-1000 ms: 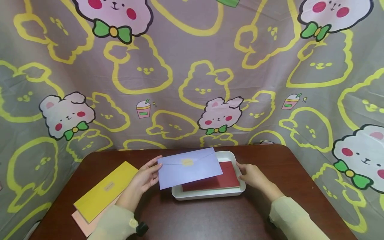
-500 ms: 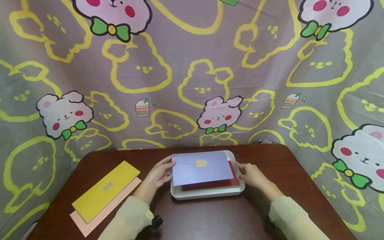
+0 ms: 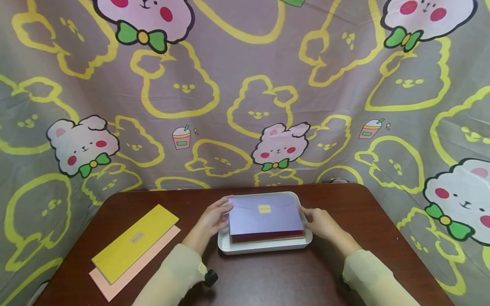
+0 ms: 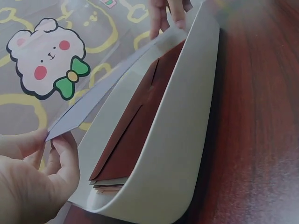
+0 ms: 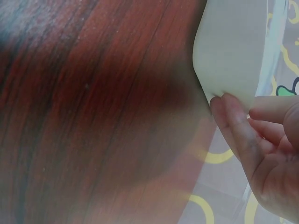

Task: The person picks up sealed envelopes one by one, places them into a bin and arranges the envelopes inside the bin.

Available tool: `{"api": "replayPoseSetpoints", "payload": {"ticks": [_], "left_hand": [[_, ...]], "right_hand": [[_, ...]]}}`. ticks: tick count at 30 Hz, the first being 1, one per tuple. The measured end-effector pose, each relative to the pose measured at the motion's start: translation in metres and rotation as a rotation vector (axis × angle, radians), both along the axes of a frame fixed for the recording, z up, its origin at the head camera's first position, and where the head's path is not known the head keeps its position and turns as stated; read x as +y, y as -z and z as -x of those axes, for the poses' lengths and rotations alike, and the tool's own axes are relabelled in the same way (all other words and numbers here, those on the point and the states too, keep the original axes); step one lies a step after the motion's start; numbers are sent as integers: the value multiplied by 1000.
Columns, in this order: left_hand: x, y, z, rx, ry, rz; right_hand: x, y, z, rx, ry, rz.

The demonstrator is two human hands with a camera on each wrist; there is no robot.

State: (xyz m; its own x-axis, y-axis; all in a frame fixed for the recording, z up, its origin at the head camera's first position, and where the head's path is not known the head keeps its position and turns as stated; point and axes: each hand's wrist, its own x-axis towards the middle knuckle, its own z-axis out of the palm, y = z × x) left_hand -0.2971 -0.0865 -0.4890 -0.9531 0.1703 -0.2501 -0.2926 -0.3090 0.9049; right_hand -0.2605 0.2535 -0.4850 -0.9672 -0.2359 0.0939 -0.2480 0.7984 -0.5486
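My left hand pinches the left end of a lavender envelope with a pale yellow label. In the left wrist view, thumb and fingers hold that end, raised above the white tray. Beneath it in the tray lies a dark red envelope, on top of several other paper edges. My right hand grips the tray's right side at the rim. The right wrist view has its fingertips against the tray's outer wall.
A yellow envelope lies partly over a pink one on the left of the dark wooden table. A patterned cloth hangs behind the table's back edge.
My left hand has moved the lavender envelope right and lower, lining it up over the tray and covering most of the red envelope. My right hand stays at the tray's right side.
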Motion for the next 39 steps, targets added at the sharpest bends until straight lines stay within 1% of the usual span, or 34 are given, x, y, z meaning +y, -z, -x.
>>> {"api": "replayPoseSetpoints", "payload": {"ticks": [2,4,8,9,11,14,18,20,22,24,27,31,35,39], "left_hand": [[2,0,1,6,-19,23],[4,1,1,11,-38,75],[6,0,1,30,-47,219],[7,-1,1,41,-43,263],[8,-1,2,90,-26,343],[10,-3,4,184,13,513],[12,-6,6,337,76,840],[14,-6,6,385,104,971],[15,-6,6,416,129,1066],[16,-6,6,420,151,1101],[17,-6,4,427,172,1123],[19,-6,2,455,181,1147],[20,-5,1,492,191,1199],[24,-5,-2,492,198,1272]], "right_hand": [[0,0,-1,-1,-7,4],[0,-1,-1,0,-9,3],[0,-2,-1,-7,-4,-4],[0,-2,-1,-8,-1,-2],[0,-2,-1,-10,1,-3],[0,-1,0,-19,9,7],[0,0,0,-23,13,1],[0,0,0,-25,15,4],[0,1,0,-26,14,7],[0,1,0,-27,12,10],[0,2,0,-25,10,18],[1,1,0,-23,8,24],[1,1,0,-14,7,14],[1,1,0,-22,11,12]]}}
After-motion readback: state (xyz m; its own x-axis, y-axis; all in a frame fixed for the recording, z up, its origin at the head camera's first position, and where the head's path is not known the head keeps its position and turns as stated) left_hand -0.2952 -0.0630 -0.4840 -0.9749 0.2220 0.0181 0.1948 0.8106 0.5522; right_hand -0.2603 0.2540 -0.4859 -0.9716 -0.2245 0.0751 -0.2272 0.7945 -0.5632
